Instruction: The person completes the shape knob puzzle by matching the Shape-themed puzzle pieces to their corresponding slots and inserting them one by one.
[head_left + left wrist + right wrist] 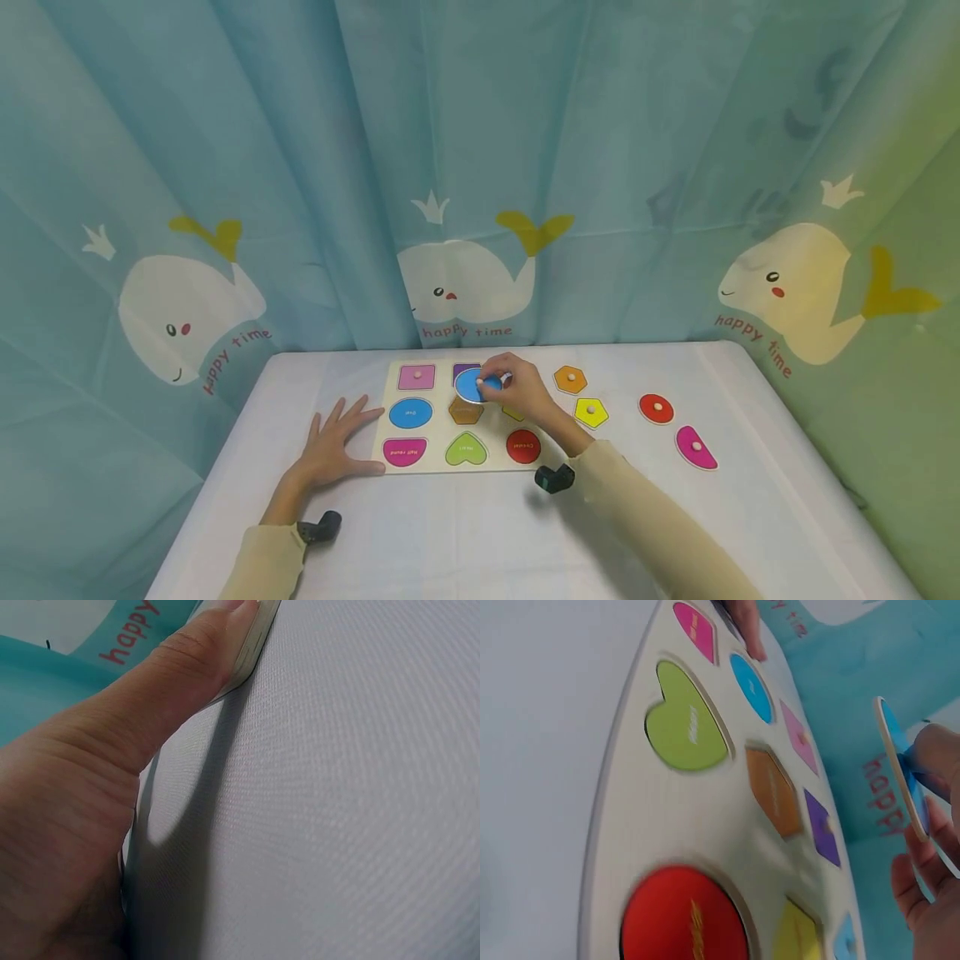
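Note:
My right hand (528, 392) pinches the knob of a blue oval puzzle piece (467, 386) above the wooden shape board (438, 433). In the right wrist view that oval piece (897, 750) is tilted on edge and apart from the board. My left hand (333, 450) lies at the board's left side with fingers spread, its thumb (169, 679) touching the board's edge. A blue oval slot (410, 413) and a green heart slot (466, 448) show on the board. The pink square (416, 377) has a knob; a purple piece (822, 826) is partly covered in the head view.
Right of the board lie several loose knobbed pieces: an orange hexagon (571, 380), a yellow pentagon (591, 412), a red round piece (656, 408) and a magenta half round (696, 447). A blue whale-print curtain (630, 275) hangs behind the white table (420, 533).

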